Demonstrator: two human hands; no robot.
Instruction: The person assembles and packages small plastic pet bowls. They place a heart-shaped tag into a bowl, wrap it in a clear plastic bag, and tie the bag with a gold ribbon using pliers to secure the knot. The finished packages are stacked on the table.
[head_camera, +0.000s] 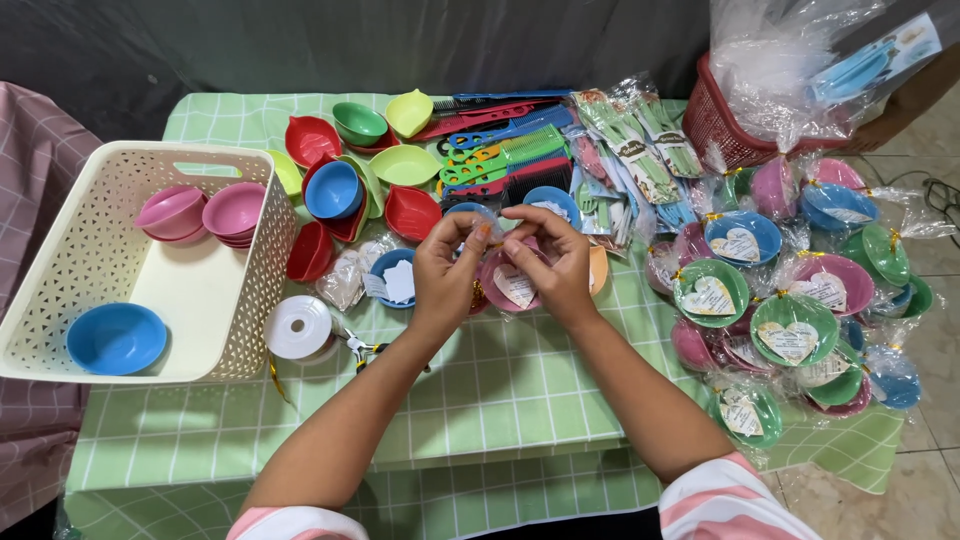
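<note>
Both hands pinch the top of a wrapped pink bowl (513, 283) at the table's (480, 400) middle: left hand (447, 272) grips one side, right hand (553, 262) the other, fingertips nearly meeting. A white ribbon spool (298, 327) lies just left. Wrapped bowls (790, 320) pile up right; a cream basket (60, 260) sits far left.

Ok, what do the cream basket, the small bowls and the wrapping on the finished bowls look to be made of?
Cream basket: moulded plastic by its look, matte, with a regular pierced lattice in the walls. Small bowls, such as the blue bowl: likely plastic, in smooth, solid bright colours with a soft sheen. Wrapped bowls: clear, thin film, probably cellophane or plastic, crinkled and glinting, gathered at the top with ties.
</note>
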